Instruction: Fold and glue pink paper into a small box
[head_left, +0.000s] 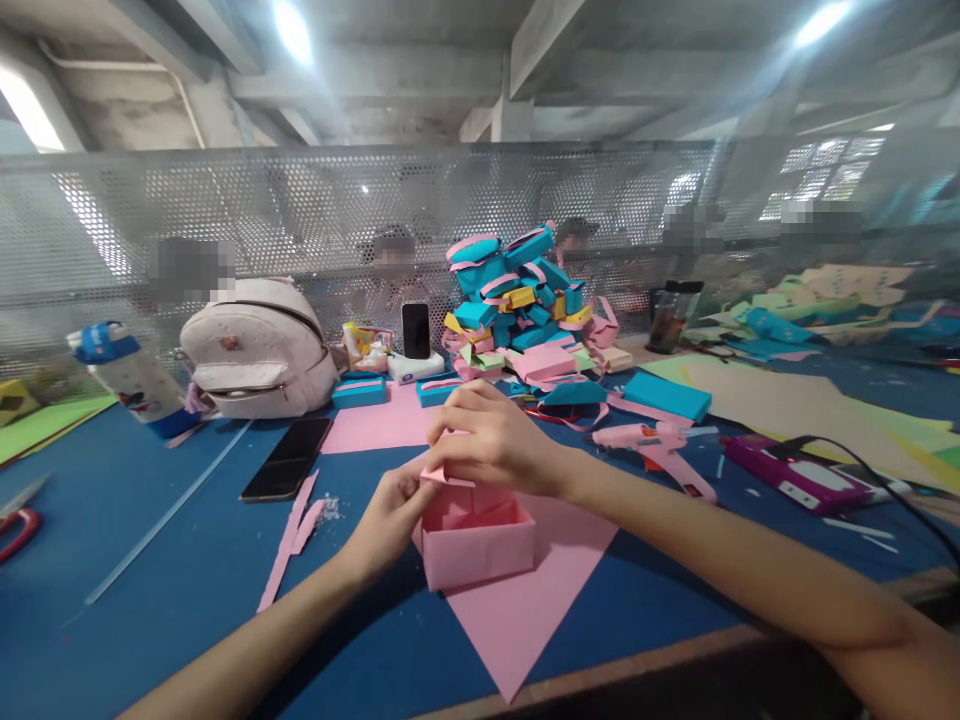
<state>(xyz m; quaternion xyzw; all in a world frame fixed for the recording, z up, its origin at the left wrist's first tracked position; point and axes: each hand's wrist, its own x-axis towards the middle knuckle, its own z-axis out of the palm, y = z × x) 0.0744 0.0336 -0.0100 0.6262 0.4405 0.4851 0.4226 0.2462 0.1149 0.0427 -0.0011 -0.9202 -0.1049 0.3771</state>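
Note:
A small pink paper box [480, 555] with an open top stands on a pink paper sheet [517, 630] in front of me. My left hand [390, 515] grips the box's raised back-left part, thumb and fingers closed at its edge. Over the back of the box arches my right hand [499, 440], its fingers bent down and pinching a folded pink flap there. Its fingertips are partly hidden, so the exact grip on the flap is hard to see. Inside the box, more pink paper folds show.
Behind my hands rises a pile of blue, pink and yellow paper boxes [517, 310]. A pink glue gun [660, 450] and a purple power strip [795, 475] lie right. Left are a phone [289, 458], a white backpack [259, 350], a bottle [139, 385] and red-handled scissors [19, 525].

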